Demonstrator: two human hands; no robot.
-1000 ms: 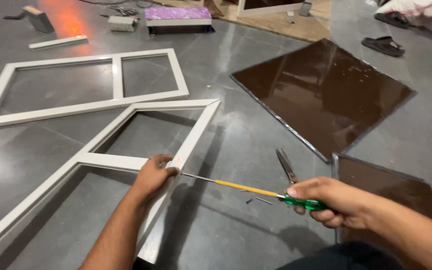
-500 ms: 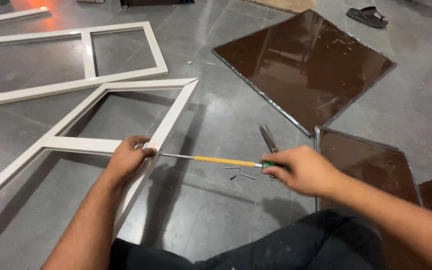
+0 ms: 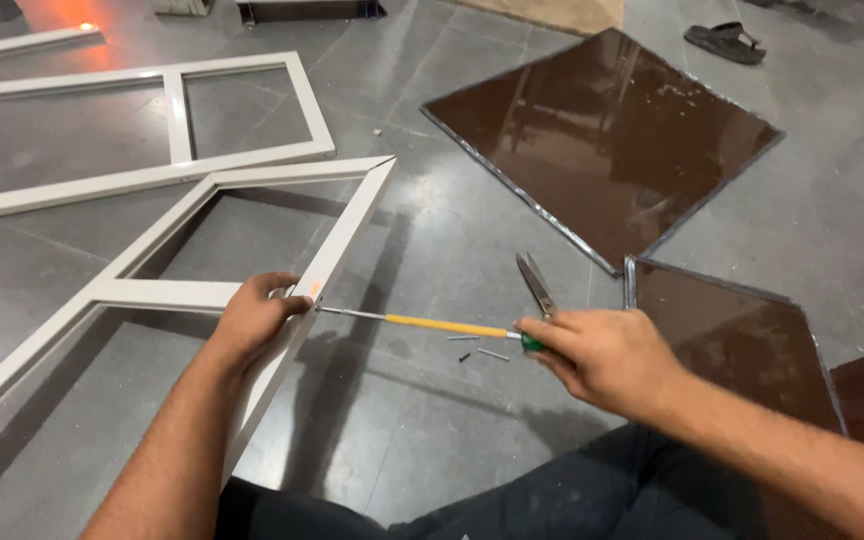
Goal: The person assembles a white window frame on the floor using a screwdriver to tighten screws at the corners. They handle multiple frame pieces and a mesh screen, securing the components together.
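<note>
Left hand (image 3: 252, 318) grips white frame (image 3: 337, 245) at joint; right hand (image 3: 602, 355) closed on screwdriver (image 3: 422, 322), tip at frame edge. Loose screws (image 3: 477, 353), scissors (image 3: 535, 284) beside frame; fastening seemingly unfinished.

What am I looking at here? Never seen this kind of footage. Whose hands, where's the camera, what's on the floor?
There is no machine here: a person works with two bare hands, and the single view comes from a camera on that person's head, looking down at a grey floor.

The left hand grips a white frame lying flat, at the joint where a crossbar meets the side rail. The right hand holds a screwdriver with a yellow shaft and green handle; its tip points at the frame's side, by the left hand.

Around them: a second white frame further off, two dark brown glass panels, shears and a few loose screws by the right hand, and a sandal at the top.
</note>
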